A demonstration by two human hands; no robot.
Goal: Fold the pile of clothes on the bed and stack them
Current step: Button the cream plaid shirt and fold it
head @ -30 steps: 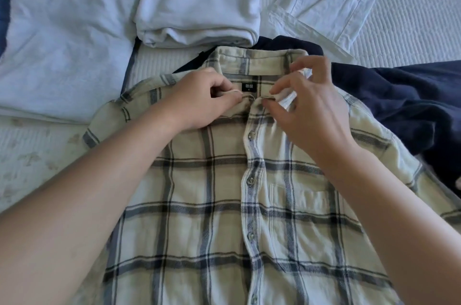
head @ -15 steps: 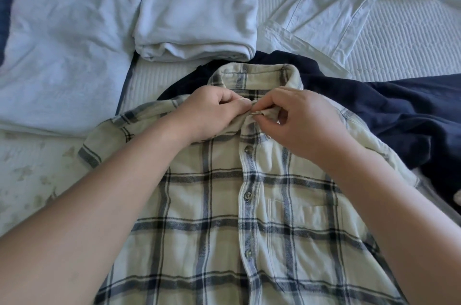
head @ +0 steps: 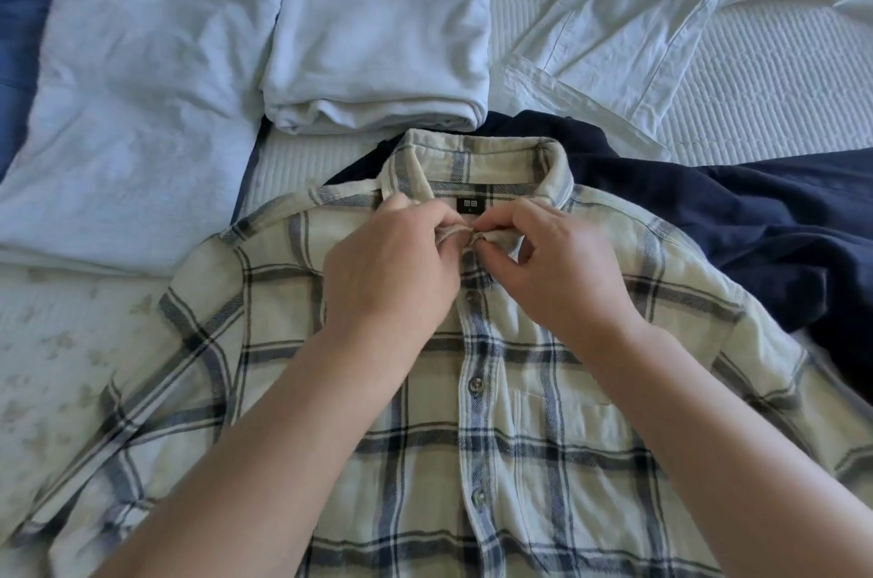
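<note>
Both hands have drawn together since the earlier frame, left hand (head: 392,275) and right hand (head: 562,275) each pinching a collar edge of the plaid shirt (head: 472,412), spread face-up at six o'clock on the bed (head: 756,72), seemingly to button its neck before folding

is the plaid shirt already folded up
No, the plaid shirt lies spread flat, front up, with both hands pinching its collar opening.
</note>
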